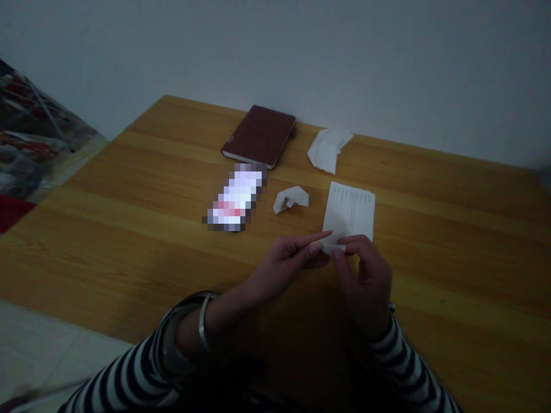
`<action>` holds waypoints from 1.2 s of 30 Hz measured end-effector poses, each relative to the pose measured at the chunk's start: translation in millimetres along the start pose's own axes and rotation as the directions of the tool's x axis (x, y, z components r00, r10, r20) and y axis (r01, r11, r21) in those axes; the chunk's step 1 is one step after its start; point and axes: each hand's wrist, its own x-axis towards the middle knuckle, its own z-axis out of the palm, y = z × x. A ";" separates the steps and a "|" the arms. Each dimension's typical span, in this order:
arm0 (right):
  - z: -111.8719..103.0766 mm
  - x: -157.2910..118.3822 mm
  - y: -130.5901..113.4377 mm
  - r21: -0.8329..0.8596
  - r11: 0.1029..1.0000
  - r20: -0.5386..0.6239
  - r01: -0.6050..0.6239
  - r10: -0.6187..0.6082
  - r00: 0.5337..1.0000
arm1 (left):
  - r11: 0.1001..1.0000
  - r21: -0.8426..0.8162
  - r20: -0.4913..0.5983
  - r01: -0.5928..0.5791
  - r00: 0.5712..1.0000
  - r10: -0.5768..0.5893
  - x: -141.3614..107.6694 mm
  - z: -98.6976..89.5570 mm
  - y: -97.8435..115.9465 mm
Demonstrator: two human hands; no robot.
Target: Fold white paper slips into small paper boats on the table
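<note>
Between my fingers is a small folded piece of white paper, held just above the table. My left hand pinches its left side between thumb and fingers. On the other side my right hand is closed on the paper's right edge. Just beyond the hands lies a stack of printed white paper sheets, its near edge partly hidden by my fingers. Left of the stack sits a folded paper piece with faint print. Farther back, several folded paper pieces are grouped in a fan-like pile.
A dark red-brown notebook lies near the wall at the back of the wooden table. In front of it is a phone with a lit, blurred screen. Cluttered items stand beyond the table's left edge.
</note>
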 end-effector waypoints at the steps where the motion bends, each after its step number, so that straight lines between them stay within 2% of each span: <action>1: 0.7 -0.3 0.3 -0.007 1.000 0.000 0.000 0.000 1.000 | 1.000 -0.017 0.004 0.006 1.000 -0.006 0.2 0.4 -0.5; 6: 2.1 -0.4 2.1 -0.036 0.999 -0.071 0.012 -0.014 0.997 | 0.992 -0.122 0.004 0.015 1.000 -0.014 -0.3 5.7 -2.5; 12: 1.4 -0.8 4.5 0.013 1.000 -0.172 0.008 -0.005 0.985 | 0.974 -0.222 0.037 0.035 0.999 -0.027 -2.1 9.8 -1.9; 17: 0.1 0.0 3.7 -0.011 1.000 -0.171 -0.005 0.003 0.985 | 0.964 -0.264 0.076 0.024 0.997 -0.004 -1.3 6.7 -4.6; 25: -2.2 0.7 2.0 -0.062 0.997 -0.145 -0.037 0.028 0.989 | 0.953 -0.300 0.054 0.035 0.998 -0.019 -0.4 4.8 -6.1; 32: -2.3 1.5 0.9 -0.106 0.994 -0.137 -0.014 -0.001 0.991 | 0.979 -0.203 0.053 0.008 0.999 0.003 -1.4 7.3 -2.7; 36: -3.0 0.7 1.0 -0.135 0.991 -0.136 -0.025 0.006 0.991 | 0.977 -0.211 0.043 0.004 0.999 0.006 -1.6 9.7 -2.1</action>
